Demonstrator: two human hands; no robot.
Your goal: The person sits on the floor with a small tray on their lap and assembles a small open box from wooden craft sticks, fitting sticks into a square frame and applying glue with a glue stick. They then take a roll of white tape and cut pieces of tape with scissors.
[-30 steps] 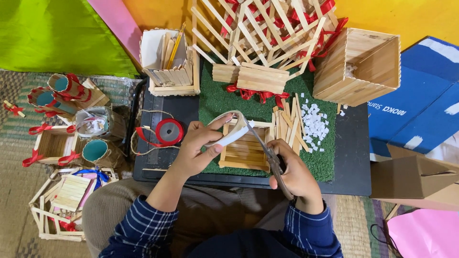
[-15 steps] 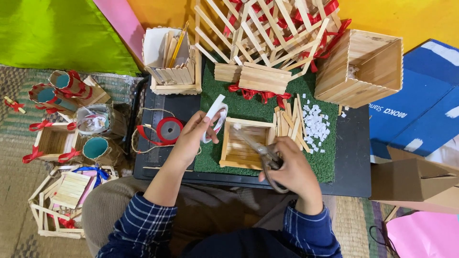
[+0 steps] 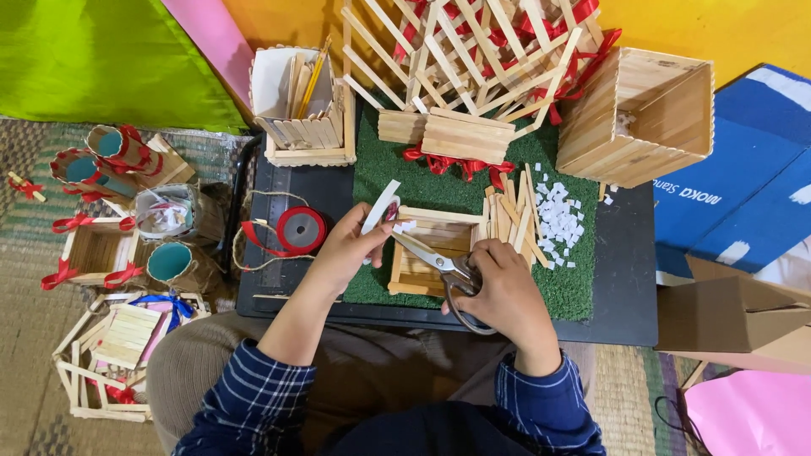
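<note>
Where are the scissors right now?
The scissors are in the right hand, over the small stick box on the green mat, tips at the white strip.

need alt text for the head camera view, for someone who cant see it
A person's left hand holds a white paper strip while the right hand cuts it with metal scissors, above a small open wooden stick box on a green turf mat.

Right hand (image 3: 507,295) hides scissor handles (image 3: 465,295)
</note>
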